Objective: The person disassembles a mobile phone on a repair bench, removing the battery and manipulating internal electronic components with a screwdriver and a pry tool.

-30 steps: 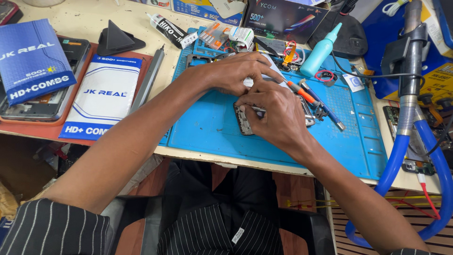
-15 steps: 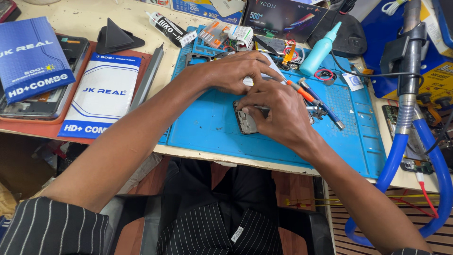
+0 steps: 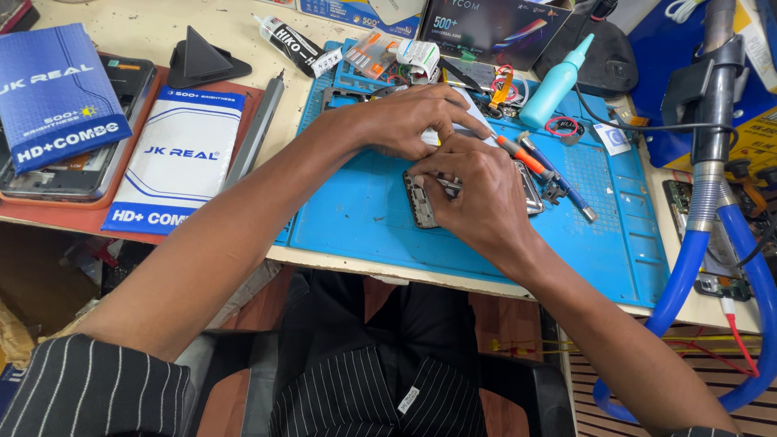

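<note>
An opened phone frame point(image 3: 422, 204) lies on a blue work mat point(image 3: 356, 218). My right hand point(image 3: 477, 198) rests over the phone and pinches thin metal tweezers point(image 3: 447, 185) whose tips point left into it. My left hand point(image 3: 409, 117) lies just behind, fingers curled down on the phone's far edge and on a small white piece; how firmly it grips is hidden. An orange-handled screwdriver point(image 3: 518, 154) and a blue-handled one point(image 3: 566, 188) lie on the mat right of my hands.
A teal squeeze bottle point(image 3: 557, 81), a glue tube point(image 3: 293, 44) and small parts stand at the mat's back. Blue and white flat packets point(image 3: 174, 158) and a phone in a red tray point(image 3: 73, 174) lie at left. A hot-air tool with blue hose point(image 3: 704, 186) stands at right.
My right hand has shifted slightly over the phone with the tweezers. My left hand stays on the phone's far edge.
</note>
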